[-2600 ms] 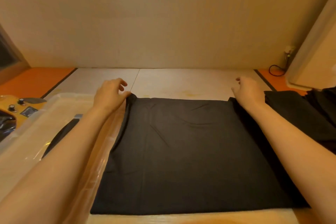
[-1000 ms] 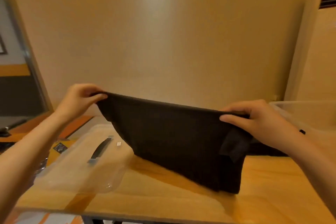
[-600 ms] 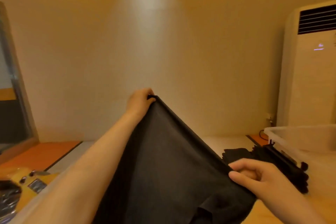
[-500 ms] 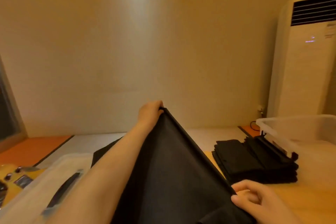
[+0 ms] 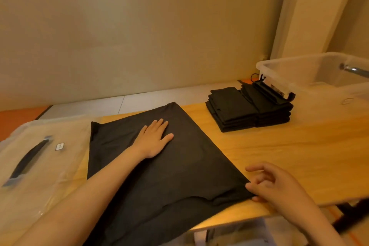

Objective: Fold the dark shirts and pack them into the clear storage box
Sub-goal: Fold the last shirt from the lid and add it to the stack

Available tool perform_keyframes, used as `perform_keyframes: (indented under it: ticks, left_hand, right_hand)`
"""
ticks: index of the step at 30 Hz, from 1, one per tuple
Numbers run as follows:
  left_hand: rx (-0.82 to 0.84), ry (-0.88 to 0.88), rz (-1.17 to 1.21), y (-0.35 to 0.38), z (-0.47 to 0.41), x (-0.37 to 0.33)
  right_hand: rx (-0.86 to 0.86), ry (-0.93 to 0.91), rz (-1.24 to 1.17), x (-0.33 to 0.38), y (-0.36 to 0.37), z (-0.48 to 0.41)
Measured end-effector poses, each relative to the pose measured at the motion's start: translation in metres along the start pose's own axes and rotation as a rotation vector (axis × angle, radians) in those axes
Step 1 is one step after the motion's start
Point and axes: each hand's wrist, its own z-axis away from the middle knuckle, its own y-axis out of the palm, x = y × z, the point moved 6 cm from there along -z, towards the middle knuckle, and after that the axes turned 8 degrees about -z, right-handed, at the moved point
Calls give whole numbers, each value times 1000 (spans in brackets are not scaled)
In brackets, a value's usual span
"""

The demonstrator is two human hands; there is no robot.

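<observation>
1. Shirt position: the dark shirt [image 5: 169, 175] lay spread flat on the wooden table [image 5: 299, 156], turned at an angle, with its near edge hanging over the table's front edge.
2. Left hand [image 5: 153, 138]: palm down on the upper middle of the dark shirt, fingers straight and together, pressing the fabric and gripping nothing.
3. Right hand [image 5: 269, 183]: at the shirt's near right corner, pinching that corner between the thumb and a lower finger; the other fingers were loosely curled and lifted clear.
4. Folded stack [image 5: 247, 110]: a pile of folded dark shirts stood on the table beyond the right hand, apart from the spread shirt.
5. Clear storage box [image 5: 319, 78]: open-topped, at the far right, just beside the folded stack.
6. Box lid [image 5: 50, 175]: clear, with a dark handle [image 5: 28, 162], lying flat just left of the spread shirt.
</observation>
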Motion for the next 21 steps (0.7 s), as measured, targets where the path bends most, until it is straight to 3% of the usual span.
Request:
perform_keyframes:
  ticks: [9, 12, 15, 18, 21]
  left_hand:
    - [-53, 61, 37, -6, 9, -5]
    - [-107, 82, 64, -17, 23, -16]
    - [-71, 159, 72, -28, 48, -36]
    - [18, 170, 47, -28, 85, -39]
    - [86, 111, 35, -18, 124, -23]
  right_hand:
    - [-66, -97, 45, -3, -16, 25]
    - [-204, -429, 468, 19, -2, 34]
    - [-75, -757, 857, 29, 56, 48]
    - [75, -841, 990, 12, 82, 54]
    - [95, -839, 1066, -11, 78, 55]
